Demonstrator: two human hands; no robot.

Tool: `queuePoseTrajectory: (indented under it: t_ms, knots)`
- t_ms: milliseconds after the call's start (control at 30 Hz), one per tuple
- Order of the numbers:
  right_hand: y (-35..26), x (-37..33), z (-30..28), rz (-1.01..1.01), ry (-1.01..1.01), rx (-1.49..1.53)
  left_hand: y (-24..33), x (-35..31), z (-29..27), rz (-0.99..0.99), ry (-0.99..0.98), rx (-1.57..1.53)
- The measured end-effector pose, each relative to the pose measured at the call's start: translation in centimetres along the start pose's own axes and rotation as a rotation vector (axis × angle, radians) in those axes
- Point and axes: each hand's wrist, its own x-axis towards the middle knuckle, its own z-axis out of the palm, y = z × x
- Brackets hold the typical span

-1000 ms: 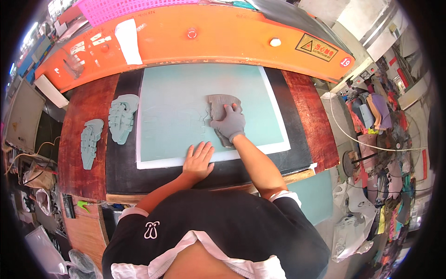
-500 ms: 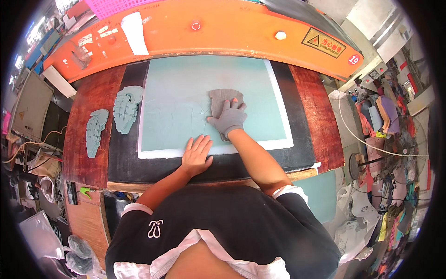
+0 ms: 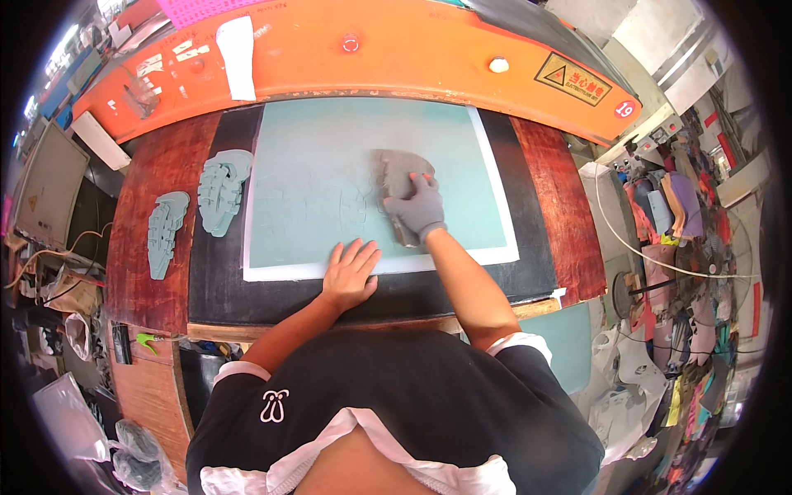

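My left hand (image 3: pixel 350 274) lies flat, fingers spread, across the near white margin of a pale green sheet (image 3: pixel 313 148) and the black mat (image 3: pixel 462 285). In a grey glove with bare fingertips, my right hand (image 3: pixel 419 206) presses on a dark grey, flat piece like a pad or cloth (image 3: pixel 396 169). Its thumb reaches over the left side and the fingers bend on top; the piece's edges are smeared by motion. Fine wrinkles show in the sheet left of it. To the left stand two pale green, ribbed moulded pieces, a larger one (image 3: pixel 223 194) and a smaller one (image 3: pixel 167 235).
An orange machine beam (image 3: pixel 412 54) with buttons spans the far side, a white paper strip (image 3: pixel 238 58) hanging on it. Red-brown boards (image 3: pixel 561 214) flank the mat. At right, many coloured pieces (image 3: pixel 672 206) hang in bunches. A green-handled tool (image 3: pixel 147 342) lies at lower left.
My right hand has shifted slightly right with the grey piece, which now tilts and shows motion blur. Wrinkles in the sheet look more marked. My left hand stays in place.
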Motion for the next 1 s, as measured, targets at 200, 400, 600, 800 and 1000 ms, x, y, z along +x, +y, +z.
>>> queuePoseTrajectory:
  t_ms: [200, 400, 600, 800, 1000]
  knots:
    - [4.5, 1.3, -6.6, 0.234, -0.148, 0.854, 0.1, 0.1, 0.0, -0.023, -0.011, 0.011]
    - [4.0, 0.8, -7.6, 0.092, 0.024, -0.132, 0.2, 0.8, -0.2, 0.009, 0.076, 0.023]
    - [4.3, 0.5, -6.1, 0.047, 0.093, -0.413, 0.1, 0.9, -0.3, 0.001, 0.068, 0.025]
    - [5.4, 1.1, -6.6, 0.049, 0.145, -0.327, -0.1, 1.1, 0.1, -0.012, 0.059, 0.014]
    - [5.1, 0.8, -6.9, 0.07, 0.097, -0.458, -0.3, 1.2, 0.2, -0.007, 0.063, 0.008]
